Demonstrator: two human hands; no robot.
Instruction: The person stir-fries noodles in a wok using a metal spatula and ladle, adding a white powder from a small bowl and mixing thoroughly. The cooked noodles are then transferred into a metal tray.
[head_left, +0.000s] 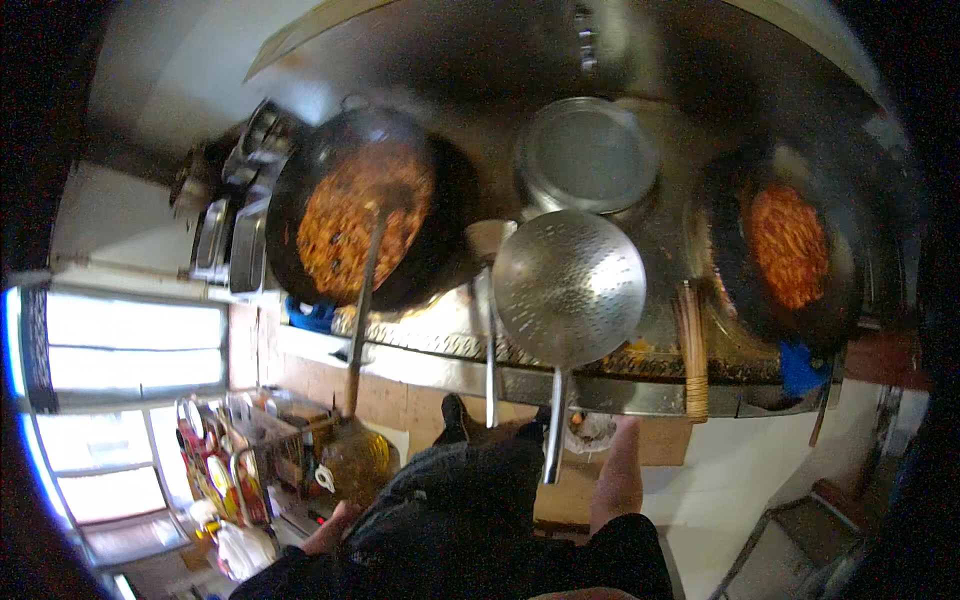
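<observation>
My left hand is low at the left, beside my dark clothing and just below a plastic jug of yellow liquid. Its fingers are mostly hidden, so a grip on the jug cannot be made out. My right forearm reaches to the stove's metal front edge, which hides the hand. Before me a large perforated strainer lies with its handle over that edge. A long-handled ladle rests in the left wok, among reddish-brown chunky food. Red-orange food fills the right wok's bottom.
A round metal pot or lid stands behind the strainer. A bamboo wok brush and a long-handled utensil cross the front edge. Metal containers flank the left wok. A crowded rack stands left, a step stool right.
</observation>
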